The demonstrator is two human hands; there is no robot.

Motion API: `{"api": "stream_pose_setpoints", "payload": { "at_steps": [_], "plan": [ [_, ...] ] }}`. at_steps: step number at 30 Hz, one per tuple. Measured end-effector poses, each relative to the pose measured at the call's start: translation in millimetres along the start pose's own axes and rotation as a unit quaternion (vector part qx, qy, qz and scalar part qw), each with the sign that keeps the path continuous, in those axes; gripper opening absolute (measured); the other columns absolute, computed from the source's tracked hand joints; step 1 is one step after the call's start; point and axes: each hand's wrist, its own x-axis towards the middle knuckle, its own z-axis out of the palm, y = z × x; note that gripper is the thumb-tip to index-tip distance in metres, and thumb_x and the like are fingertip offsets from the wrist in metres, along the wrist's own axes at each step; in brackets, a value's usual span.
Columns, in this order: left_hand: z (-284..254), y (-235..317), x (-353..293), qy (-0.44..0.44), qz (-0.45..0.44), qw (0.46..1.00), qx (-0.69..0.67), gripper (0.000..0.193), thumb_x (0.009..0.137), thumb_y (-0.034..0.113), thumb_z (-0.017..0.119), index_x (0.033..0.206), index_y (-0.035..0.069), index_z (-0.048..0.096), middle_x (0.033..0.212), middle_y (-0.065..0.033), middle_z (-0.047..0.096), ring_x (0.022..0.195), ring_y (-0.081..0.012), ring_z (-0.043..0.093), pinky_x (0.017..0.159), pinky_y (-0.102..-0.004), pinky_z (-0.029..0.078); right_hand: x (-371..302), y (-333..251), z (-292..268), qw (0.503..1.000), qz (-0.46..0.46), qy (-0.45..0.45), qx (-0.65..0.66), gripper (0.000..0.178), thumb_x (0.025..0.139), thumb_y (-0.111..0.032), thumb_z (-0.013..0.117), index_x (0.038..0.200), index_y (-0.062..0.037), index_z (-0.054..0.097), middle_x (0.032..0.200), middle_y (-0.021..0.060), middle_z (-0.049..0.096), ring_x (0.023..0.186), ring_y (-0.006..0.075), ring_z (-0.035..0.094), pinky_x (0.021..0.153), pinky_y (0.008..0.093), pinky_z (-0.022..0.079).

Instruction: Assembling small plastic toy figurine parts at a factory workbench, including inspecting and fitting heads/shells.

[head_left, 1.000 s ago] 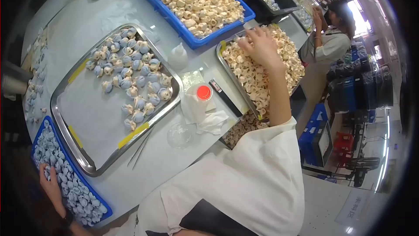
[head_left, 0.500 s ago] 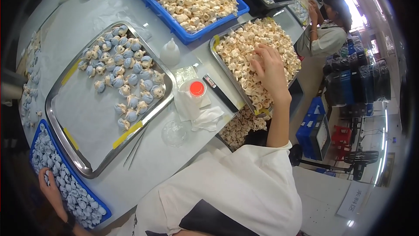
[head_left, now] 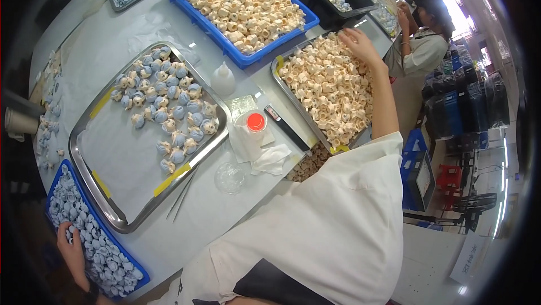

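My left hand point(head_left: 72, 253) rests at the near left on a blue tray point(head_left: 107, 231) of light-blue shell-like pieces point(head_left: 96, 243). Its thumb and forefinger are apart; the other fingertips are partly hidden. My right hand point(head_left: 363, 47) is over the far right corner of a metal tray point(head_left: 297, 102) heaped with hollow cream figure parts point(head_left: 324, 85). Its fingers are spread and bent down at the heap, with nothing visible in them. Between my arms, a larger metal tray point(head_left: 127, 209) lined with white sheet holds several assembled cream-and-blue heads point(head_left: 169, 93).
Beside the lined tray stand a white squeeze bottle point(head_left: 223, 79), a jar with a red-orange top point(head_left: 256, 122), tweezers point(head_left: 181, 195), a clear round dish point(head_left: 230, 177) and a black-handled tool point(head_left: 286, 128). A blue crate point(head_left: 239, 60) of cream parts lies behind. Another person point(head_left: 420, 45) works at far right.
My right hand has moved away and to the right across the cream parts, toward the tray's far corner. My left hand stays at the blue pieces. The whole view has shifted slightly.
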Motion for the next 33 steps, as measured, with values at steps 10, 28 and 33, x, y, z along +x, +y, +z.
{"api": "stream_pose_setpoints", "payload": {
  "at_steps": [10,28,33],
  "plan": [
    [0,-2,-2,-0.002,0.024,0.999,0.021,0.018,0.082,0.005,0.052,0.096,-0.004,0.051,0.092,-0.0158,0.053,0.088,-0.0293,0.051,0.082,-0.0329,0.039,-60,-39,-11,0.997,-0.062,0.034,-0.01,0.026,0.077,-0.028,0.059,0.09,-0.0052,0.062,0.099,0.0124,0.057,0.095,0.0295,0.052,0.084,0.0378,0.04],
    [-5,3,-5,0.041,0.02,0.999,0.0,0.015,0.086,0.01,0.051,0.091,-0.004,0.047,0.082,-0.0141,0.05,0.077,-0.0239,0.047,0.074,-0.0308,0.039,-15,-52,-30,0.997,-0.028,0.033,-0.056,0.034,0.084,-0.037,0.052,0.102,-0.01,0.063,0.105,0.0141,0.059,0.094,0.0295,0.057,0.081,0.0372,0.045],
    [3,-2,-6,0.077,0.001,0.997,-0.024,0.014,0.087,0.01,0.05,0.09,-0.003,0.047,0.078,-0.0112,0.047,0.072,-0.02,0.044,0.071,-0.0288,0.039,23,-26,16,0.997,-0.037,-0.058,0.026,0.029,0.082,-0.031,0.054,0.095,-0.0069,0.064,0.096,0.0144,0.062,0.089,0.0307,0.059,0.078,0.0369,0.046]
  ]
}}
